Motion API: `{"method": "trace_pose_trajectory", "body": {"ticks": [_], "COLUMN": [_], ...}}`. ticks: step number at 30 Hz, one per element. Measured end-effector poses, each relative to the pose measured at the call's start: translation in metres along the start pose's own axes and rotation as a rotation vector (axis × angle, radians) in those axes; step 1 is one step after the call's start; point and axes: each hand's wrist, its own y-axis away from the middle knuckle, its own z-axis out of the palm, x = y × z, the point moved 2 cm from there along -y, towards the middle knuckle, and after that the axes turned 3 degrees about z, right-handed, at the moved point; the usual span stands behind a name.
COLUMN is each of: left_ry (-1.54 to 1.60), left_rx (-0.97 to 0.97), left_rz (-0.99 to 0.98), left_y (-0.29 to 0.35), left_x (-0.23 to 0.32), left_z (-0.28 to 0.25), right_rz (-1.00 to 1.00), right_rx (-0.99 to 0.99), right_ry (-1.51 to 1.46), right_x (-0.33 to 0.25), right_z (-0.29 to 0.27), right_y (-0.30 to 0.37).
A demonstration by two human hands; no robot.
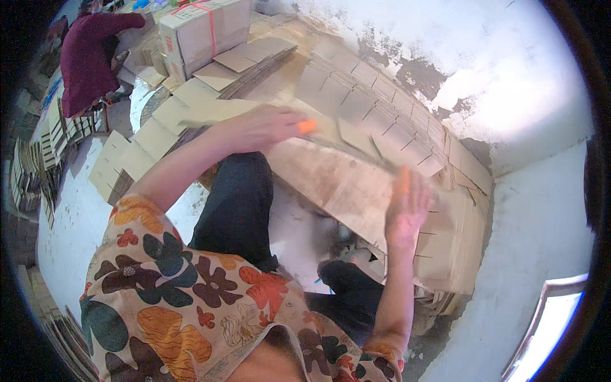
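Patterned cloth lies closest to the camera: the person's floral shirt (165,286), printed in orange, brown and dark green, above dark trousers (235,204) with the knees bent. Ahead of the knees, a slotted cardboard strip (359,141) spans the space between the two hands, over a smooth tan board (331,181); motion blurs its edge, and a couple of dark slots show along it. At its left end, the left hand (264,126) reaches across with its fingers bent and bunched, an orange cover (307,126) on one digit; whether they grip the strip, I cannot tell. At the other end, the right hand (410,207) points forward, its fingers close together and blurred, another orange cover (404,180) on a digit near the strip; its hold is likewise unclear. Just beyond the strip lies a long stack of slotted cardboard (375,105), running beside a pale, peeling wall (509,70). Left of the board, overlapping cardboard sheets (172,114) step away toward a large carton (207,38) bound with a red strap (212,28). Farther left, another person (92,57) in maroon bends forward, one arm extended. More bundles of cardboard (28,172) line the far left, beside a whitish floor (76,204).
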Motion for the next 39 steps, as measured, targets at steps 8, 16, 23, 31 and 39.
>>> {"method": "trace_pose_trajectory", "body": {"ticks": [8,16,23,31,39], "left_ry": [-0.593,-0.481,-0.465,-0.135,0.014], "left_rx": [-0.05,0.06,-0.477,-0.207,-0.363], "left_rz": [-0.811,-0.486,-0.659,-0.417,-0.349], "left_y": [0.15,0.217,0.128,0.026,-0.021], "left_x": [-0.078,-0.151,-0.117,-0.017,0.007], "left_z": [-0.009,0.053,0.019,0.069,0.1], "right_rz": [0.142,0.599,0.76,1.077,1.111], "right_rx": [-0.054,-0.215,-0.226,-0.617,-0.532], "right_ry": [0.12,0.252,0.399,0.475,0.258], "right_x": [0.071,0.17,0.226,0.213,0.267], "right_z": [-0.015,-0.025,0.003,0.02,0.023], "right_y": [0.043,0.148,0.225,0.208,0.228]}}
